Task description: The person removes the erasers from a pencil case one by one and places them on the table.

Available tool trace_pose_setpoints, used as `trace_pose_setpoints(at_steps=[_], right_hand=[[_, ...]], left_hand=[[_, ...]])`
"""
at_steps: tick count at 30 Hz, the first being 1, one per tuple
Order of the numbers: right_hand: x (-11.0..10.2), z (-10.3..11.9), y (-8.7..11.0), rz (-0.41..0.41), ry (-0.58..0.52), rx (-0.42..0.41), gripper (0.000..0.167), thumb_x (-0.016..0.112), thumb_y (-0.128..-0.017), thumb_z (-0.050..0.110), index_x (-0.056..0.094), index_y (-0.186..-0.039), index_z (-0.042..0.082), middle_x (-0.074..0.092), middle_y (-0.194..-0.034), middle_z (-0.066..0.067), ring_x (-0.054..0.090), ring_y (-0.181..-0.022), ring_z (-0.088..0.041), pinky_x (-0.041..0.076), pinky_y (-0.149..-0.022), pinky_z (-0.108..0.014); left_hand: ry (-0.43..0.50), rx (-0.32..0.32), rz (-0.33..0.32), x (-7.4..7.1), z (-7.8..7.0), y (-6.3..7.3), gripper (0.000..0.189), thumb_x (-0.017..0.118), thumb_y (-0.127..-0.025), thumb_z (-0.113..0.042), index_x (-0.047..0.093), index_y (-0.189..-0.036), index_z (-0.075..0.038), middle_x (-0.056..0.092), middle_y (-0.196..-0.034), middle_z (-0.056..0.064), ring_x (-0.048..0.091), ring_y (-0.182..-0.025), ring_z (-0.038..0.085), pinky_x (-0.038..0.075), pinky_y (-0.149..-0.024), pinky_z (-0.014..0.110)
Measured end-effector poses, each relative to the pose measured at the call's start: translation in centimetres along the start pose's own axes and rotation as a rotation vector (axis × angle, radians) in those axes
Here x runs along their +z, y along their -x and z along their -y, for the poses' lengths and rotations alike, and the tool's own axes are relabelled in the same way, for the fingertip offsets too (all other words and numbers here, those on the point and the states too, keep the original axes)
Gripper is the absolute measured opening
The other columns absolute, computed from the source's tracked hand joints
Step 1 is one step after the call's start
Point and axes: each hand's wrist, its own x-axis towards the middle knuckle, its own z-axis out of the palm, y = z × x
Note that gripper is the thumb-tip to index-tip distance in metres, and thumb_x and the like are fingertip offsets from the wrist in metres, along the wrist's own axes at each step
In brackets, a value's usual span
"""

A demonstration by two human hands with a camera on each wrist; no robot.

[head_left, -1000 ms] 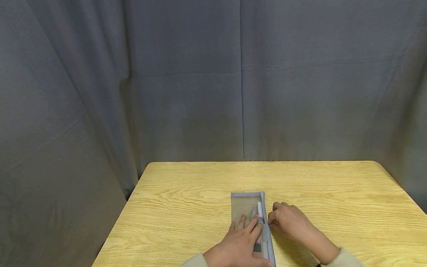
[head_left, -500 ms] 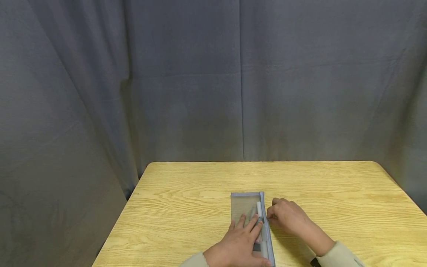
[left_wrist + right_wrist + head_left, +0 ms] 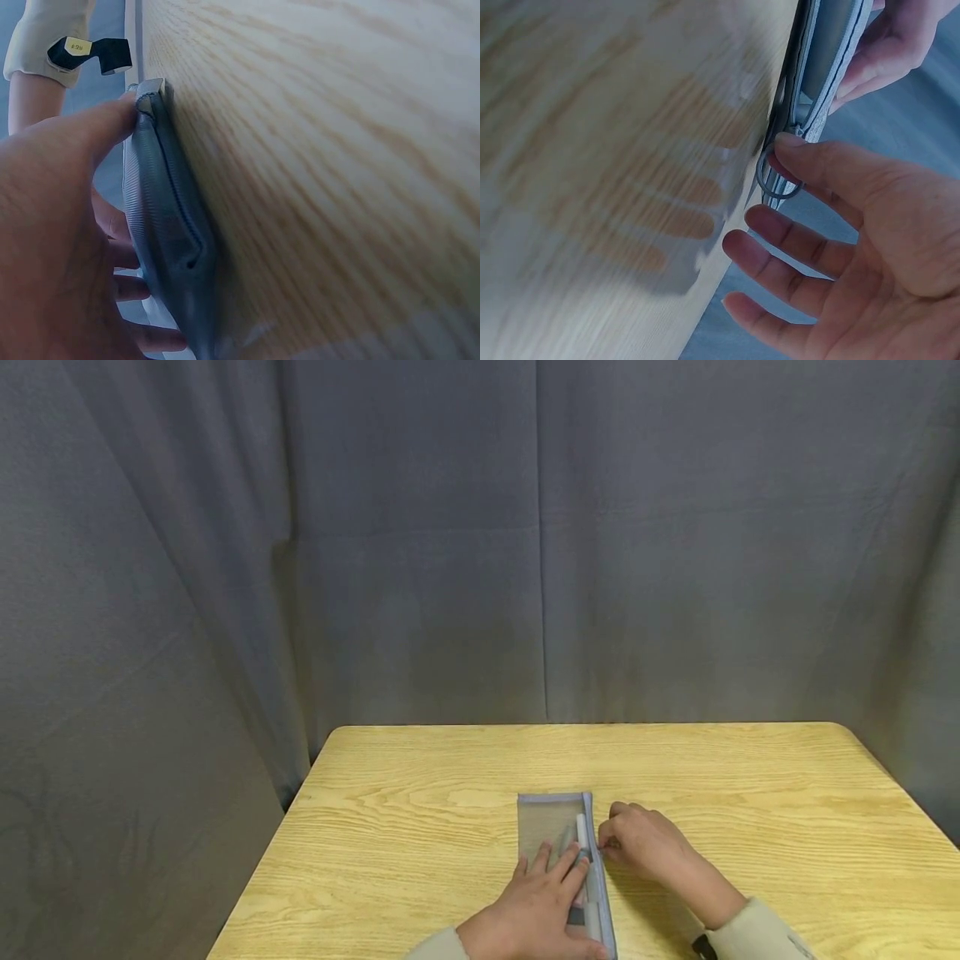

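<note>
A flat see-through mesh zip pouch (image 3: 543, 818) with grey-blue edging lies on the table, its long zipped side to the right. My left hand (image 3: 536, 906) rests on top of it with fingers spread, the thumb at the near end. Through the mesh show a white stick-like item (image 3: 582, 831) and other small things, partly hidden under the fingers. My right hand (image 3: 647, 842) is at the pouch's right edge. Its thumb and index finger pinch the zipper pull, which has a metal ring (image 3: 760, 172); the other fingers are loosely bent. Beyond the slider, the zip's two sides (image 3: 844, 56) stand apart.
The wood-grain table (image 3: 420, 793) extends around the pouch on all sides in the head view. Grey curtains (image 3: 420, 568) hang behind it and to the left. A dark band with a yellow label (image 3: 79, 46) is on the right sleeve.
My right hand has slid a short way along the pouch's right edge toward the far end, with the zipper pull in its fingers. The left hand stays in place on the pouch.
</note>
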Motion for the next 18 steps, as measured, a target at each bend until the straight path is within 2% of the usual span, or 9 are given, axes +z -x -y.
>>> trace_pose_setpoints(at_steps=[8, 18], right_hand=[[0.07, -0.21, -0.38, 0.030, 0.001, 0.054, 0.011, 0.086, -0.078, 0.016, 0.077, -0.079, 0.022, 0.057, -0.081, 0.008, 0.052, -0.067, -0.008, 0.048, -0.058, -0.026], [0.25, -0.48, -0.87, 0.024, 0.009, 0.047, 0.011, 0.086, -0.078, 0.015, 0.077, -0.081, 0.021, 0.058, -0.082, 0.006, 0.053, -0.067, -0.009, 0.046, -0.057, -0.025]], left_hand=[[-0.003, 0.008, 0.000, 0.18, -0.01, -0.23, 0.102, 0.043, -0.086, -0.083, 0.014, -0.163, -0.022, 0.008, -0.170, 0.001, 0.020, -0.150, 0.045, 0.032, -0.110, 0.067], [-0.005, 0.006, 0.001, 0.32, 0.17, -0.35, 0.102, 0.042, -0.086, -0.084, 0.014, -0.163, -0.023, 0.008, -0.170, 0.001, 0.019, -0.150, 0.044, 0.032, -0.109, 0.067]])
